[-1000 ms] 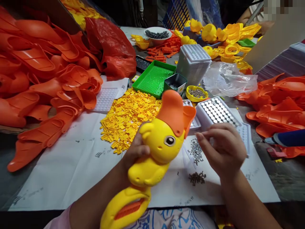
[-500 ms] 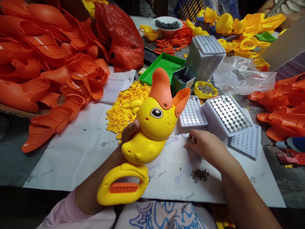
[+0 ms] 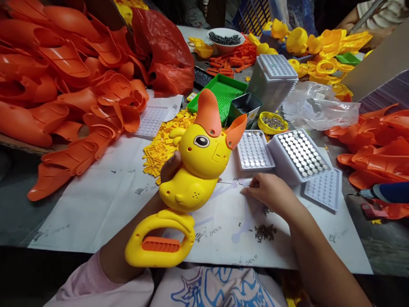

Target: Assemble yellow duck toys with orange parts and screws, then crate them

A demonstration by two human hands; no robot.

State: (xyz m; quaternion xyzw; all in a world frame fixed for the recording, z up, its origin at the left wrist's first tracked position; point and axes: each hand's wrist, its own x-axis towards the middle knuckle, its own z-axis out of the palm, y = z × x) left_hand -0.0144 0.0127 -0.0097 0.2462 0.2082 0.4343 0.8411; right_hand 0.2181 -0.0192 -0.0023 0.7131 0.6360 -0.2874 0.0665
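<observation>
While heaps of orange shell halves (image 3: pixel 64 85) crowd the table's left edge and more orange parts (image 3: pixel 377 145) line its right edge, the work itself sits on the white paper sheet (image 3: pixel 96 200) spread across the near middle. Largest on that sheet is the yellow duck toy (image 3: pixel 194 170), orange beak pointing toward the far edge and looped handle hanging past the near edge. The left hand (image 3: pixel 169 168) holds it from behind, fingers wrapped round the body, mostly hidden by the toy. Just right of the beak lie the grey trays of button cells (image 3: pixel 300 153), one flat tray (image 3: pixel 254 150) almost touching the beak. A mound of small yellow pieces (image 3: pixel 162 145) lies left of the toy.

The right hand (image 3: pixel 271 194) rests low on the paper beside the flat tray, fingertips drawn together as if pinching something small; what they pinch I cannot tell. A little pile of screws (image 3: pixel 264 232) lies near the wrist.

By my reading, this is the pick-up step of fitting a small part into the toy. The next move calls for a secure pinch, and the toy turned so its receiving spot faces the hand.
</observation>
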